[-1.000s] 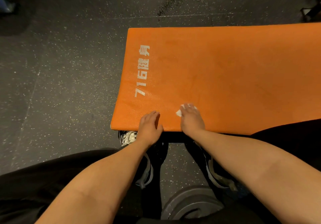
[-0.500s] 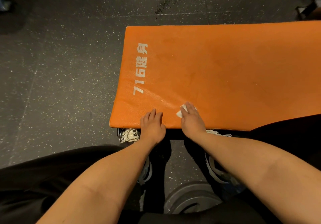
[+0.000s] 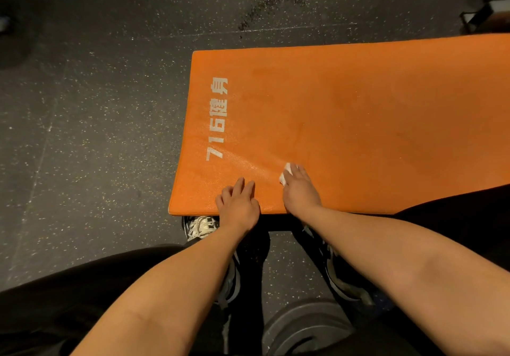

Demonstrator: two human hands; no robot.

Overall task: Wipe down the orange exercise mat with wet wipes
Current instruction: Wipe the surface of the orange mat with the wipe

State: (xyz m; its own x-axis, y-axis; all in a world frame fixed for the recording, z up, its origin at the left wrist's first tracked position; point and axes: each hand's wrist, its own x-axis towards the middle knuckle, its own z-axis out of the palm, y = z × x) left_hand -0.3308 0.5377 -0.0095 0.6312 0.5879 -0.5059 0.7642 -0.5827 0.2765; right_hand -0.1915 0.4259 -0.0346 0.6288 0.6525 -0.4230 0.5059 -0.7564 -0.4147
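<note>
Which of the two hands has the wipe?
The right hand, pressing a small white wet wipe onto the orange exercise mat; the left hand rests bare on the mat.

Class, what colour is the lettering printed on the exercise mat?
White lettering on the orange mat, clearest in the head view.

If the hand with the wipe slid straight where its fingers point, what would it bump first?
Probably nothing: the right hand on the wet wipe points across bare orange mat, right of the white lettering. The way looks free to the mat's far edge.
</note>
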